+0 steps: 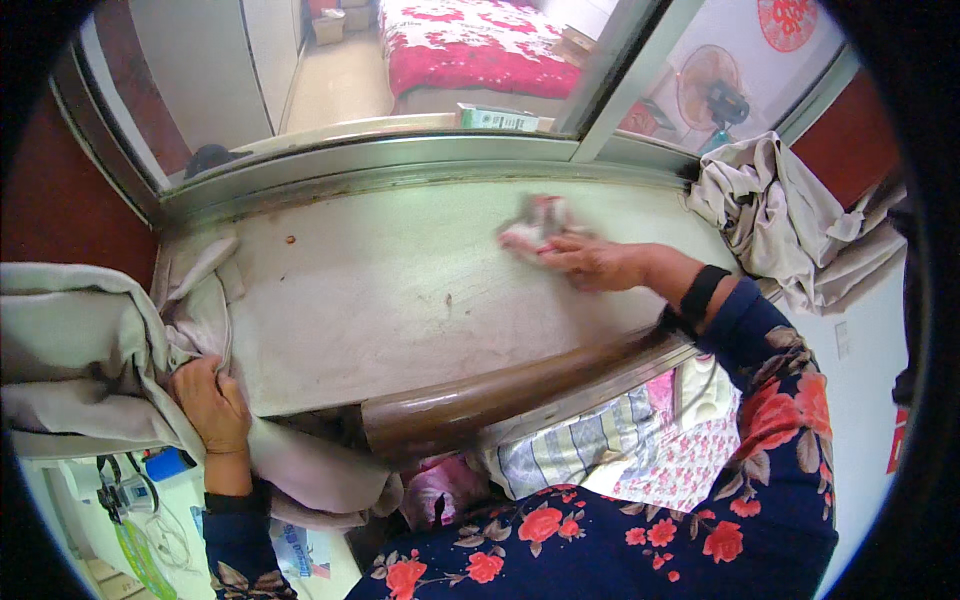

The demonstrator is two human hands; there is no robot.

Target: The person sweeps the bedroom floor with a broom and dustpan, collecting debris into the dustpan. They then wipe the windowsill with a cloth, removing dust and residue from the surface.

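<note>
My right hand (600, 262) presses a crumpled red-and-white cloth (538, 225), blurred by motion, against the pale windowsill (375, 300). The cloth lies toward the sill's far right part. At the left, my left hand (213, 399) is closed on a fold of the beige curtain (82, 322), beside the sill's near left corner. Small brown crumbs and specks (291, 240) dot the sill, some near the far left and others around its middle. A dark brown rounded wooden rail (480, 401) runs along the near edge.
Beyond the sill stands a metal-framed sliding window (360, 156), with a bed (480, 52) and a fan (712, 90) behind the glass. Another bunched curtain (787, 225) rests at the right end. Below lie striped and floral fabrics (600, 442); cables (166, 536) sit lower left.
</note>
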